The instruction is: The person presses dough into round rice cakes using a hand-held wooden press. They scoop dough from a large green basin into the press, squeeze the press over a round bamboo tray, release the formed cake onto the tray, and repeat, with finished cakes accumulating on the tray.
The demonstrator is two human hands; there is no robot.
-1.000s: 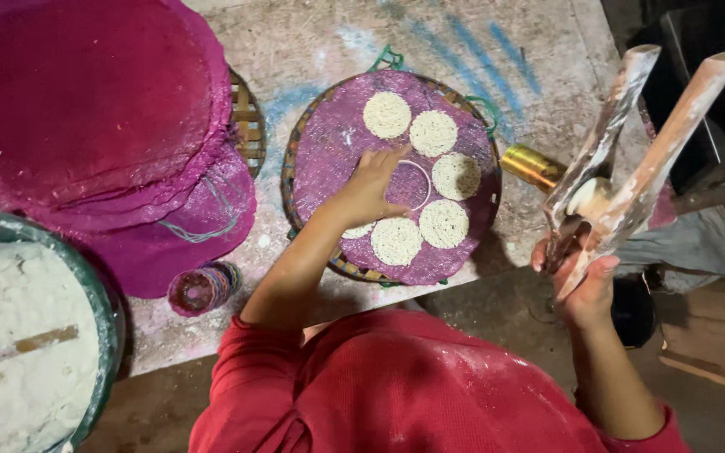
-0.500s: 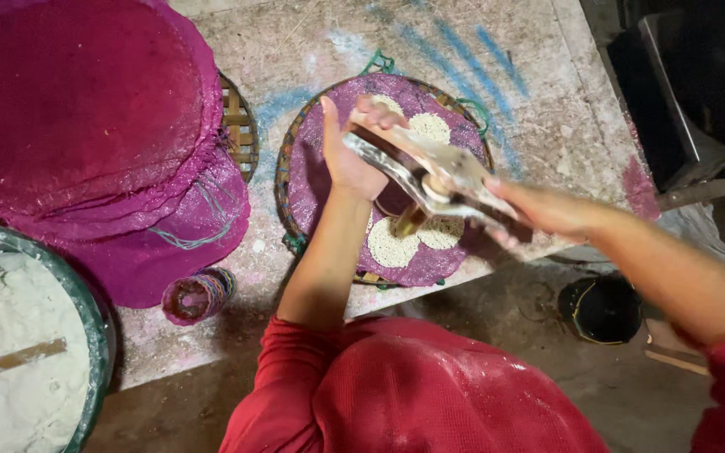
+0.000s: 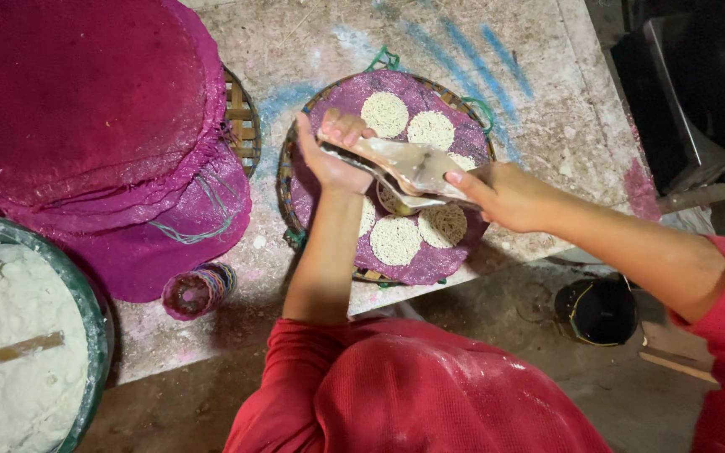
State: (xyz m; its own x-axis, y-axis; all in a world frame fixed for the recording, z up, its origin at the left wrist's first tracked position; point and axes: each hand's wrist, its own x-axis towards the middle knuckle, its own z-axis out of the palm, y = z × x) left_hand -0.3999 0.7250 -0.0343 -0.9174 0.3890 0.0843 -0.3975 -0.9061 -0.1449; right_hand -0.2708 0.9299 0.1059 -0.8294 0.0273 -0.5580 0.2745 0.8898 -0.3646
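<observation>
Now pressing: both hands' fingers clamped on the press point(image 3: 404, 168) over the tray point(image 3: 341, 101); left hand point(image 3: 333, 155), right hand point(image 3: 505, 195); squeezing handles together likely comes next.

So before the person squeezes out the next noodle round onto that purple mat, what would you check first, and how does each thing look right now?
1. Both hands on the press: ok. The left hand holds one end of the hinged press, the right hand the other.
2. Press over the purple mat on the woven tray: ok.
3. Free spot under the press: cannot tell; the press hides the middle, and white noodle rounds ring it.
4. Dough loaded in the press: cannot tell.
5. Dough supply: ok; the green basin at the left holds plenty.
6. Spare mats: ok; a stack of magenta mats lies beside the tray.
</observation>
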